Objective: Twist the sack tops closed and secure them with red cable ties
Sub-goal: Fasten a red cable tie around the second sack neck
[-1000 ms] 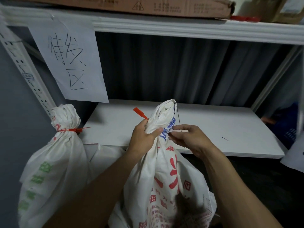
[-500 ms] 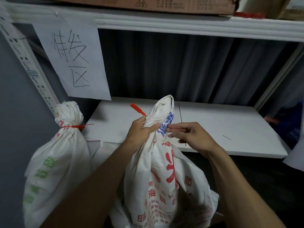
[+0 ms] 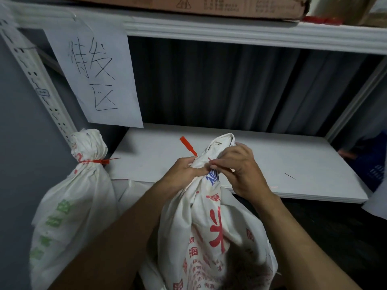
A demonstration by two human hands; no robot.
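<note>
The middle sack [image 3: 209,227] stands in the lower centre of the frame, in front of the white shelf board [image 3: 272,164], and its top is twisted into a neck. Compared with one second ago, the neck is a little higher in the frame. The right hand [image 3: 238,170] has changed more. It was to the right of the neck, a little apart from it, and now it lies against the neck, with its fingers curled over the cloth. The thumb and forefinger pinch the thin tail of the red cable tie [image 3: 188,145] just beside the left thumb. The left hand [image 3: 182,172] keeps its grip closed round the neck, and the flat head of the tie points to the upper left above it.

I judge that the tail is now brought round the neck toward the head, so threading and pulling tight are still to do. The tied sack [image 3: 79,195] at the left of the frame already has its tie.

The bottom of the middle sack is cut off by the lower edge. The back of the neck is hidden by the hands. Of the tail, only a short red line shows, and I cannot tell if it has entered the head.
</note>
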